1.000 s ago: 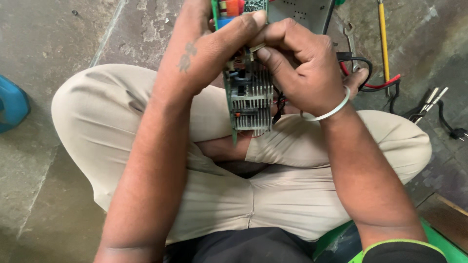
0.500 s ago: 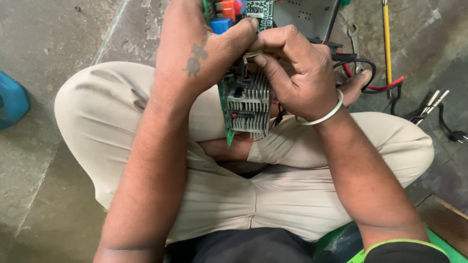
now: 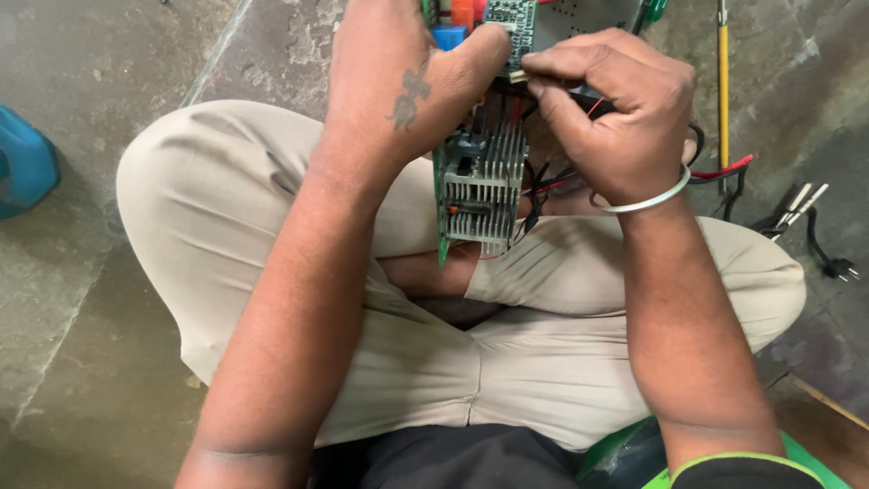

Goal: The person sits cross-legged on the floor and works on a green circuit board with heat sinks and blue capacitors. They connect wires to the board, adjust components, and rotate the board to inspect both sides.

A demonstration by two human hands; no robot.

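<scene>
I sit cross-legged on a stone floor and hold a green circuit board [image 3: 477, 186] with silver finned heat sinks upright above my lap. My left hand [image 3: 398, 77], tattooed on its back, grips the board's upper left side, thumb pressed to its top. My right hand [image 3: 611, 113], a metal bangle on the wrist, is closed at the board's top right, fingertips pinching near a small green daughter board [image 3: 509, 23]. Red and black wires [image 3: 552, 186] hang behind the board. What the right fingers pinch is hidden.
A yellow-handled tool [image 3: 722, 72] and red and black cables [image 3: 724, 172] lie on the floor at the right. Metal probes and a black plug [image 3: 819, 235] lie farther right. A blue object [image 3: 25, 167] sits at the left edge.
Both hands and the board have drifted slightly toward the top of the view. The grip of each hand looks the same.
</scene>
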